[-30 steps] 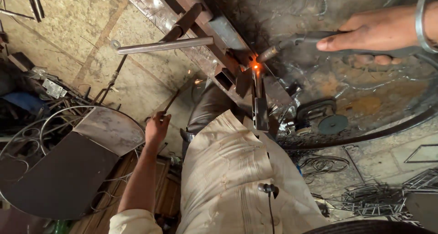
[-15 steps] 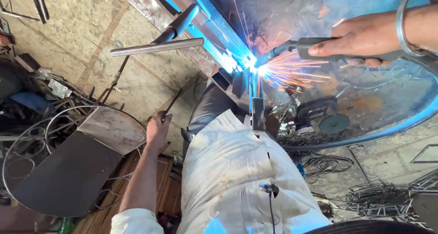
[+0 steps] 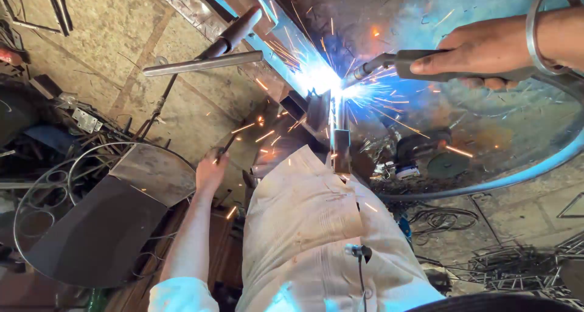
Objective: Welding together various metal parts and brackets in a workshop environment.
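My right hand [image 3: 486, 47], with a metal bangle [image 3: 534, 29] on the wrist, grips a welding torch [image 3: 395, 62] at the upper right. The torch tip meets a steel frame [image 3: 267, 11] at a bright blue-white arc [image 3: 325, 81], and sparks fly out in all directions. An upright metal piece [image 3: 337, 142] stands just below the arc. My left hand [image 3: 210, 172] is low at centre left, beside my pale trouser leg [image 3: 310, 227], with its fingers curled on a thin dark rod [image 3: 226, 145].
A round steel bar [image 3: 204, 62] lies across the frame at the upper left. An angle grinder [image 3: 429, 157] rests right of the weld, inside a large metal hoop [image 3: 486, 181]. Curved sheet metal [image 3: 103, 227] and wire rings [image 3: 91, 160] lie left; scrap wire [image 3: 517, 263] lies right.
The small orange glow at the joint has grown into a bright blue arc with flying sparks. My right hand stays on the torch; my left hand has barely moved.
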